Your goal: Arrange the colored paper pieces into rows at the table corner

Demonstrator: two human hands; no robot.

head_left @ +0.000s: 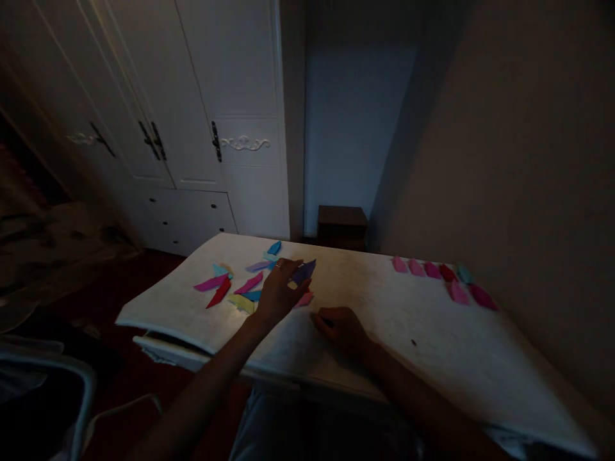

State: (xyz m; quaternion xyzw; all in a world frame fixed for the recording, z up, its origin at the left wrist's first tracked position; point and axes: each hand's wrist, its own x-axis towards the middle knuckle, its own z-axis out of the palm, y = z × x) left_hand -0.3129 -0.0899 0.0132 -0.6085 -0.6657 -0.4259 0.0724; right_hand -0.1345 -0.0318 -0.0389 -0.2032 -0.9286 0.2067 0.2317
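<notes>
Near the middle of the white table, my left hand [279, 291] pinches a dark purple folded paper piece [304, 273] between fingers and thumb. Just below that hand, partly covered by it, lies a pink-red folded piece [303, 299]. My right hand [342, 328] rests on the tabletop in a loose fist, apart from the papers, with no object showing in it. Several coloured folded papers lie scattered left of my left hand, among them a red piece [219, 293], a magenta piece [249, 283], a yellow piece [241, 302] and a blue piece [274, 248].
Folded papers stand in rows at the table's far right, including a pink piece [459, 292] and a dark red piece [482, 296]. A small dark speck [414, 342] lies on the white table [375, 288]. Behind are a white wardrobe [250, 173] and a brown cabinet [342, 218].
</notes>
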